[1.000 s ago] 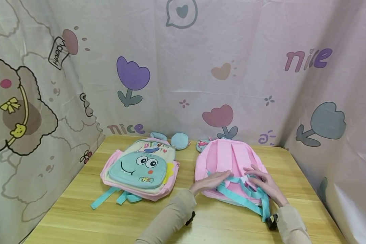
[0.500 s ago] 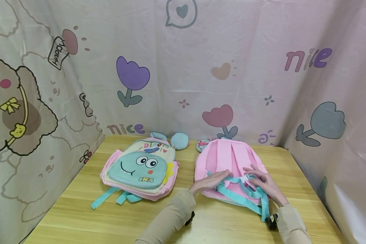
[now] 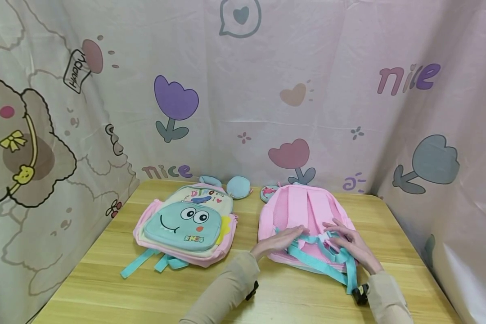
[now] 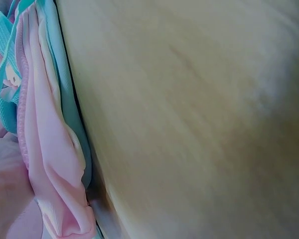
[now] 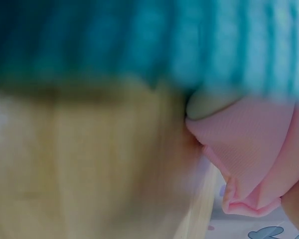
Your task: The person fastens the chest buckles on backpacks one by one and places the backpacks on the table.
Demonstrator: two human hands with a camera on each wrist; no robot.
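A pink backpack (image 3: 283, 211) lies back side up on the right of the table, its turquoise straps (image 3: 316, 265) gathered across its lower half. My left hand (image 3: 279, 240) rests on its lower left part, fingers straight and together. On the lower right side my right hand (image 3: 354, 245) lies over the straps with fingers spread and relaxed. One turquoise strap (image 5: 199, 45) passes very close to the right wrist camera, hiding much of that view. In the left wrist view the side of the pink backpack (image 4: 50, 144) shows, with part of the left hand (image 4: 10, 174) at its edge.
A second backpack (image 3: 182, 225), with a smiling dinosaur face, lies front up on the left. A round light-blue pouch (image 3: 239, 187) and a small round pouch (image 3: 268, 193) sit at the back. The wooden table (image 3: 105, 252) ends against a patterned curtain (image 3: 243, 90).
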